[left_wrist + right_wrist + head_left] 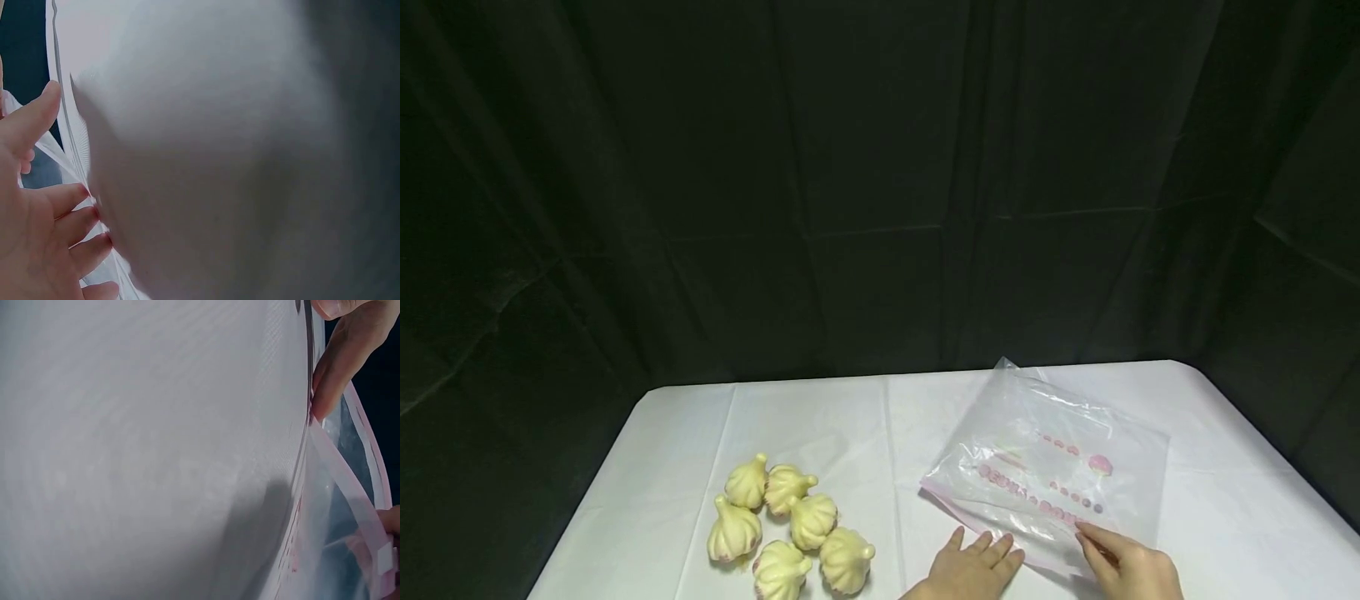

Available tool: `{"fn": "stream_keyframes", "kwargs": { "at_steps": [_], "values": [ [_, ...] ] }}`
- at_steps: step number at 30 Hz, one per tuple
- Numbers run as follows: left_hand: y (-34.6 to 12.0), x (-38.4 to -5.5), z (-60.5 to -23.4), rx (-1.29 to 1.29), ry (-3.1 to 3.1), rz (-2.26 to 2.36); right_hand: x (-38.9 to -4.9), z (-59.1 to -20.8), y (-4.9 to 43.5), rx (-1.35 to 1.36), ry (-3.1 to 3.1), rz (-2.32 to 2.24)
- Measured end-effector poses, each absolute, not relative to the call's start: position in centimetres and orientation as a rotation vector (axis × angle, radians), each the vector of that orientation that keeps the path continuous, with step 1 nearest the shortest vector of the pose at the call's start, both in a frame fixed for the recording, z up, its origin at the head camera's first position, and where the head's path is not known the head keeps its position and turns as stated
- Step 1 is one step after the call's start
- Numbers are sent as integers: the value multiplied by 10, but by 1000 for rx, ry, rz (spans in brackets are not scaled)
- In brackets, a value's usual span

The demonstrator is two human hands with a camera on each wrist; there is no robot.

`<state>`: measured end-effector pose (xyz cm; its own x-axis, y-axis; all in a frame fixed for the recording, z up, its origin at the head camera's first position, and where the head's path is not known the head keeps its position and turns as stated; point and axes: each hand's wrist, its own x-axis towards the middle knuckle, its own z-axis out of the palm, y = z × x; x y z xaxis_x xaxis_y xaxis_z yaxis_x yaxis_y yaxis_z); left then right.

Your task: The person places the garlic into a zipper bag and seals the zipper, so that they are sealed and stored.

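In the head view's lower right, the straight-fingered left hand is touching a plastic bag, the right hand pinching it. Only this view is showing garlic bulbs, lower left; only the right wrist's, a white tab.

The bag was glossy, see-through plastic, the garlic smooth, the far curtain matt cloth, the desk matt.
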<state>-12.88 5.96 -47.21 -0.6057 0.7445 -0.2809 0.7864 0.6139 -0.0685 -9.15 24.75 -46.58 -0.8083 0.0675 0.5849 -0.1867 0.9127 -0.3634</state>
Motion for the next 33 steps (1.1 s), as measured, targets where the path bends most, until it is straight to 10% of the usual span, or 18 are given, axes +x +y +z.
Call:
{"fn": "stream_keyframes", "kwargs": {
  "at_steps": [33],
  "values": [
    [55,-132,-472,1291,2620,-163,-101,-454,239,25,-1979,725]
  ]
}}
